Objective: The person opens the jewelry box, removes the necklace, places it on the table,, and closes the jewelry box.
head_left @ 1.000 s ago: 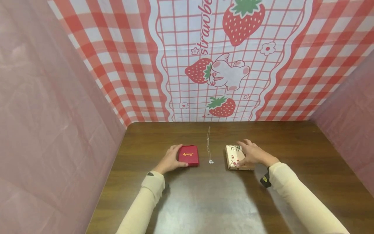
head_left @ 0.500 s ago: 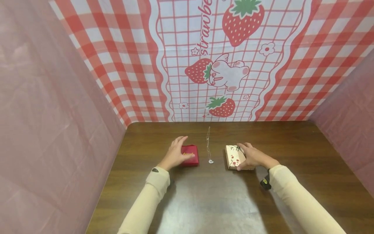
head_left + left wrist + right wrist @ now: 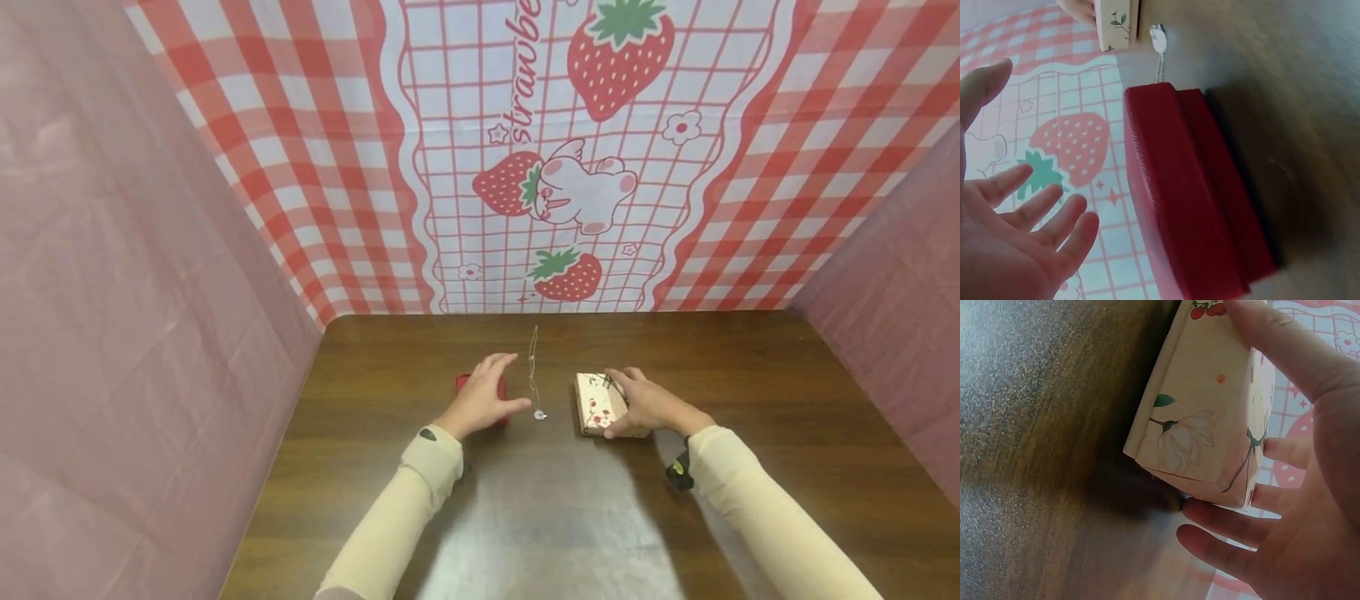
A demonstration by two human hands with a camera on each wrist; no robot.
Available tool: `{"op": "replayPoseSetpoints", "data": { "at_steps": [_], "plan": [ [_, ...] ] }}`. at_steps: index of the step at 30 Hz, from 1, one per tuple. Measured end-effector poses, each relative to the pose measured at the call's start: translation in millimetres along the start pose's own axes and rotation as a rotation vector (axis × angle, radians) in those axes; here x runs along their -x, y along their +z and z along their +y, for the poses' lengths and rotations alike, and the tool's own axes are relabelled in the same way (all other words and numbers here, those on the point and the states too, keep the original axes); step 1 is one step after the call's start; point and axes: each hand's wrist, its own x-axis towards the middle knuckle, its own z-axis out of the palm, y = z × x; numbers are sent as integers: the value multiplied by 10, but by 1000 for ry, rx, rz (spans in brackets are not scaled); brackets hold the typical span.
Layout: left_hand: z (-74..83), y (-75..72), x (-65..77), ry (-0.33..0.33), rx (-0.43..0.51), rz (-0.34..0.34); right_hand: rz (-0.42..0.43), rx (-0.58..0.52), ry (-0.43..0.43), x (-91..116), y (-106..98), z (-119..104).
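My left hand (image 3: 483, 400) hovers over a small red jewelry box (image 3: 1188, 200), fingers spread and holding nothing. In the head view the hand covers most of that box. Just right of its thumb, a thin silver necklace (image 3: 539, 414) lies stretched out on the table, its round pendant toward me. My right hand (image 3: 651, 404) grips a cream floral gift box (image 3: 1191, 412) lying on the table. The thumb is at the near edge and the fingers reach round the far side and the right end. Red flowers and green stems decorate its lid.
The brown wooden table (image 3: 555, 517) ends at a backdrop of red gingham cloth (image 3: 345, 167) with strawberry prints. Pink fabric walls (image 3: 112, 292) rise at the left and right sides.
My left hand has let go of the red jewelry box, lifted and moved right over it toward the necklace. My right hand has stayed at the floral gift box, with its thumb shifting slightly.
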Motion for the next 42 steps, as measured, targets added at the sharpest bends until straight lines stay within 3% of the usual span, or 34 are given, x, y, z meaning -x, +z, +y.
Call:
{"op": "replayPoseSetpoints", "data": {
  "at_steps": [7, 19, 24, 31, 42],
  "plan": [
    [129, 106, -114, -8, -27, -54, 7, 2, -11, -20, 46, -14],
    [340, 517, -245, -44, -78, -201, -14, 35, -19, -45, 46, -53],
    [415, 648, -281, -47, -118, -212, 24, 38, -42, -40, 71, -40],
    [465, 778, -279, -59, -78, -209, 74, 38, -64, -47, 122, 8],
    [467, 855, -264, -51, -63, -211, 101, 15, -64, -19, 131, 29]
  ]
}}
